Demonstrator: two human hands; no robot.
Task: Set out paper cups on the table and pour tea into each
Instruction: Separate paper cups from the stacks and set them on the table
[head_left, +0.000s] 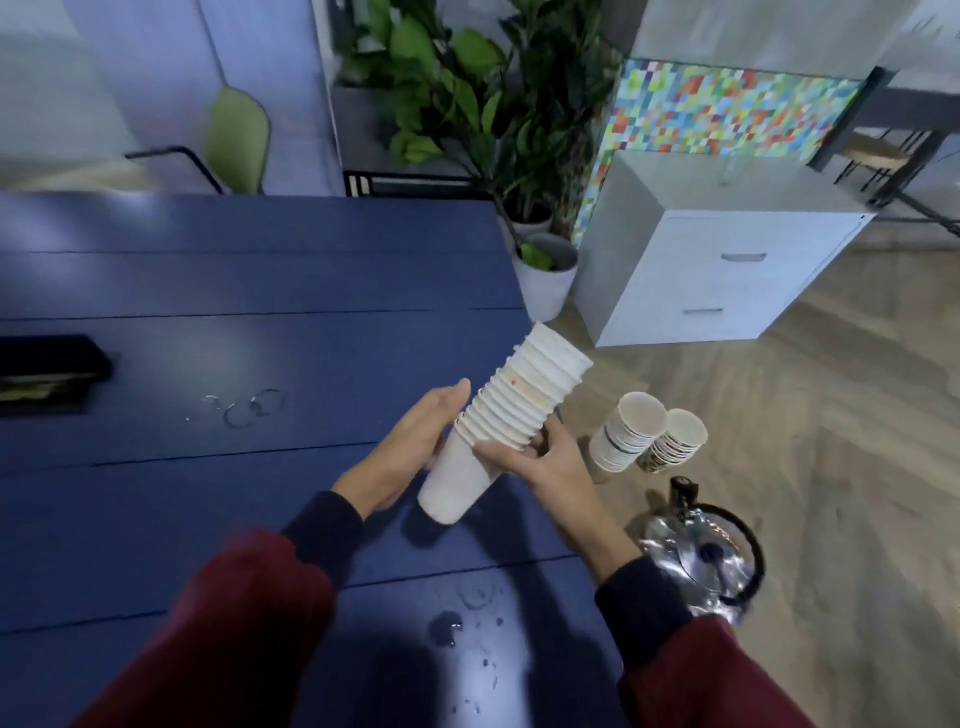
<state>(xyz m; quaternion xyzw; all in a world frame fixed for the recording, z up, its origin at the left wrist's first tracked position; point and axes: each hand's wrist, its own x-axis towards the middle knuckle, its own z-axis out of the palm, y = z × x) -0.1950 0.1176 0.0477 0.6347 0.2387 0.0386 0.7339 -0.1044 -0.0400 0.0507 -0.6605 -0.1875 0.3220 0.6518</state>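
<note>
A tilted stack of white paper cups (514, 405) hangs above the right side of the blue table (218, 291), open mouths pointing up and to the right. My left hand (415, 452) holds the lowest cup from the left, fingers nearly straight along it. My right hand (540, 457) grips the stack from the right, its thumb across the rims. Two shorter stacks of cups (644, 436) stand on the floor to the right of the table. A shiny metal kettle (701, 556) with a black handle sits on the floor in front of them.
Wet rings (249, 408) and a small puddle (447, 626) mark the tabletop. A black box (47, 374) lies at the table's left. Beyond the table's right edge stand potted plants (545, 270), a white drawer cabinet (727, 270) and a green chair (239, 140).
</note>
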